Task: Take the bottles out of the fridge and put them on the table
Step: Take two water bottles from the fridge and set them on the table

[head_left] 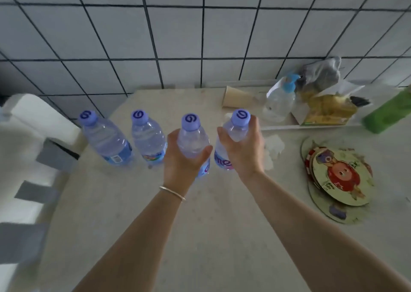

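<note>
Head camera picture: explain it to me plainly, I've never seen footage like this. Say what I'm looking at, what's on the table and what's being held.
No machine here: a person wears a camera on the head, looking down at their own arms. The left hand grips one water bottle, the right hand grips another. Two more bottles stand free on the table. At right lie round coasters, a pump bottle and a tipped paper cup.

Clear glossy plastic bottles (148,139), matt speckled table (178,236), glossy tiled wall (178,31)
</note>
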Available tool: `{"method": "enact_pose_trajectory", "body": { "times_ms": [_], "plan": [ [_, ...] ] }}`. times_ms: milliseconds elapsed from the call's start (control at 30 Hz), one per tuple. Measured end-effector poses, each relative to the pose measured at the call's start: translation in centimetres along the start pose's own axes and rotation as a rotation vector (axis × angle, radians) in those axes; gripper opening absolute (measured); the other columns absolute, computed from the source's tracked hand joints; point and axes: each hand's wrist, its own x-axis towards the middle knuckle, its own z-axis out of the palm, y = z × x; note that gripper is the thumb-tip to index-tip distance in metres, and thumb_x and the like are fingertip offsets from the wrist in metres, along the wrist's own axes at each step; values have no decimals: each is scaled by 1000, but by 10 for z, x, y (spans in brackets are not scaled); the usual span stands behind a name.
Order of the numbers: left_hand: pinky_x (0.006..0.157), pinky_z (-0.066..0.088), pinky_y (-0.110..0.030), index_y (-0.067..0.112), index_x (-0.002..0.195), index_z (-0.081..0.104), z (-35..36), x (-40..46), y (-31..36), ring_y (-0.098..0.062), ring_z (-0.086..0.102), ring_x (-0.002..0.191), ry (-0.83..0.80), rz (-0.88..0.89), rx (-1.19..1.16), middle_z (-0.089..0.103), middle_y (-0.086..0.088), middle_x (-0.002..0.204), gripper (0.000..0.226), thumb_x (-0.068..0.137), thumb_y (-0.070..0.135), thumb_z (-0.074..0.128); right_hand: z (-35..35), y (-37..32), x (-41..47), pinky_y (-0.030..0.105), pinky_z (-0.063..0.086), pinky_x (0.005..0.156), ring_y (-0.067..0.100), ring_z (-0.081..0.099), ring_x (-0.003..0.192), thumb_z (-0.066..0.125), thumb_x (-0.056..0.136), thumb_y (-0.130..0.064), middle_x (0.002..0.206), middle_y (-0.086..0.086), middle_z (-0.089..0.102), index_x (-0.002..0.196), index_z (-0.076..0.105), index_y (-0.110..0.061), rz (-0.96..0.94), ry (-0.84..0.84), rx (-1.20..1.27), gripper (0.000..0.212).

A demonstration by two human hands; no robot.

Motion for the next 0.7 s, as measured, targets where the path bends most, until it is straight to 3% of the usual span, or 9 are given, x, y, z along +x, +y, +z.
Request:
{"method": "enact_pose_trajectory", "body": {
  "times_ms": [100, 267, 567, 700],
  "plan": [
    [85, 51, -33, 7, 110, 48, 12, 24, -6, -23, 65, 94, 28, 55, 9, 64, -9, 103, 73, 56, 48, 76, 17, 10, 18, 26, 40, 73, 15, 52, 84, 74, 74, -29, 94, -4, 57, 93, 43, -28, -31, -22, -21, 37],
    [85, 44, -19, 4, 118, 47, 20, 40, -12, -16, 59, 97, 112, 109, 16, 55, 0, 106, 81, 56, 47, 76, 30, 24, 29, 20, 35, 64, 12, 49, 81, 73, 76, -30, 93, -5, 54, 94, 41, -25, -21, -42, -23, 37],
    [81, 37, -7, 2, 122, 46, 25, 45, -25, -11, 52, 97, 150, 104, 67, 50, 2, 107, 71, 65, 21, 84, 32, 31, 30, 3, 35, 64, 8, 47, 80, 74, 76, -28, 89, -12, 51, 96, 40, -25, -66, -15, -51, 40],
    [84, 35, 0, 2, 122, 45, 22, 41, -27, -13, 52, 101, 96, 120, 43, 49, 2, 109, 74, 62, 15, 86, 27, 30, 24, 21, 37, 73, 13, 51, 90, 71, 78, -34, 100, -6, 54, 111, 45, -16, -87, -61, -80, 45]
  ]
}}
